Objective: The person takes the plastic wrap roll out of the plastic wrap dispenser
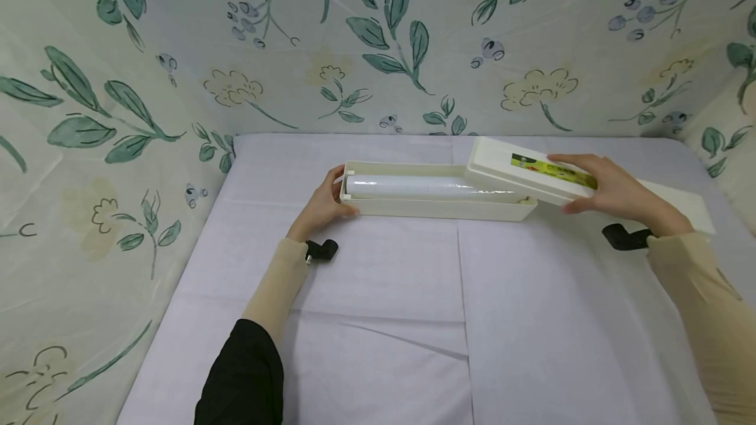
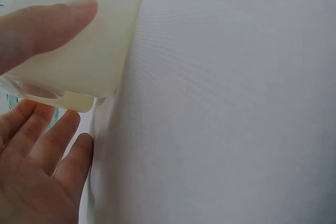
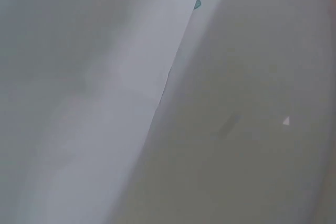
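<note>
A long cream plastic box lies on the table with its top uncovered, and a shiny white roll wrapped in clear film is inside. My left hand grips the box's left end, the thumb at its front side; in the left wrist view the thumb lies across the box wall. My right hand holds the matching lid, which has a yellow-green label. The lid is tilted over the box's right end and hides part of the roll. In the right wrist view a pale blurred surface fills much of the picture.
A flat white piece lies on the table behind my right hand, partly hidden by it. White cloth with creases covers the table. Leaf-patterned fabric hangs at the back and sides.
</note>
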{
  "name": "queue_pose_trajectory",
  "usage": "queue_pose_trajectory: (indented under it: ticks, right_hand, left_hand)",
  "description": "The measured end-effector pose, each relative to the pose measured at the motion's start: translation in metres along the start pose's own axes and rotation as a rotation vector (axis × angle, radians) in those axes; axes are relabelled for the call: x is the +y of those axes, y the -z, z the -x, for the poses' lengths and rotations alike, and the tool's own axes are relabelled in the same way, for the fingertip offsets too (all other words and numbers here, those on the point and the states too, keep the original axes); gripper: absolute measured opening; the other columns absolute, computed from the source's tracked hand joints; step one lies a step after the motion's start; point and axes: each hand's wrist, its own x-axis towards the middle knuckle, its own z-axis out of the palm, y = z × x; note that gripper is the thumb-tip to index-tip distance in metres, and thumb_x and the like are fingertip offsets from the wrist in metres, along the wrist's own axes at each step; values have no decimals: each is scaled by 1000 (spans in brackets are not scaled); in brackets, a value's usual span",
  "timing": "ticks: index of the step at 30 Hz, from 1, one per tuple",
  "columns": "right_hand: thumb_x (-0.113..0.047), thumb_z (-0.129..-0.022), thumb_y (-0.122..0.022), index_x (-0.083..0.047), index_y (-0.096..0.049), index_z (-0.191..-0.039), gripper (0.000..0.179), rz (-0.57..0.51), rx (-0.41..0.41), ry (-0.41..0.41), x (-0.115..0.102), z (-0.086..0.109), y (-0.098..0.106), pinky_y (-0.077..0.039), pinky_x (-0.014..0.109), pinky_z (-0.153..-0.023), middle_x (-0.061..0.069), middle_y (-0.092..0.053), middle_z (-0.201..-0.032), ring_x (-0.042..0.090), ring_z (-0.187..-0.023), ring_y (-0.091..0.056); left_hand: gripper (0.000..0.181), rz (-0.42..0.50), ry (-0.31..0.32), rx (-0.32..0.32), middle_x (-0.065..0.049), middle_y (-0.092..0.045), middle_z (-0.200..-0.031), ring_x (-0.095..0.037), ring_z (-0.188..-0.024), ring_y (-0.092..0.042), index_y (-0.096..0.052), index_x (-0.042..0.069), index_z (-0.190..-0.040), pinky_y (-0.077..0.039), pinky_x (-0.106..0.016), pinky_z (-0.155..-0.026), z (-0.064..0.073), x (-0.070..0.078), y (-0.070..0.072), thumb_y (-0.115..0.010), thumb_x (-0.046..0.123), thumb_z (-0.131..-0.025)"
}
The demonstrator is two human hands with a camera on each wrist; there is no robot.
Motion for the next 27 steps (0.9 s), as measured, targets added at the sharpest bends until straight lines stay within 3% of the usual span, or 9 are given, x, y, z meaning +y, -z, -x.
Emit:
queue_pose_trajectory:
  ticks: [11,24,27]
  right_hand:
    - [-15,-69,-85,-11,-31,-150,97,4,18,-40,10,9,1,-24,64,-85,29,-30,-144,49,-119,-28]
    - [-18,-72,-83,-14,-26,-152,99,-13,16,-95,22,22,4,-22,73,-85,30,-25,-147,53,-123,-23]
    - [-18,-72,-83,-15,-25,-152,99,-17,21,-98,25,25,5,-21,73,-86,30,-25,-147,53,-123,-23]
  left_hand:
    - [103,18,22,-30,-18,-31,-150,-29,-136,-33,-15,10,-151,-31,-44,-107,1,7,2,-78,-8,-72]
    - [101,-31,0,8,-12,-35,-149,-23,-135,-36,-18,15,-151,-33,-41,-106,-1,-2,0,-79,-5,-72]
    - [101,-11,7,-10,-15,-33,-149,-26,-135,-35,-17,11,-151,-32,-42,-107,4,10,0,-78,-7,-72]
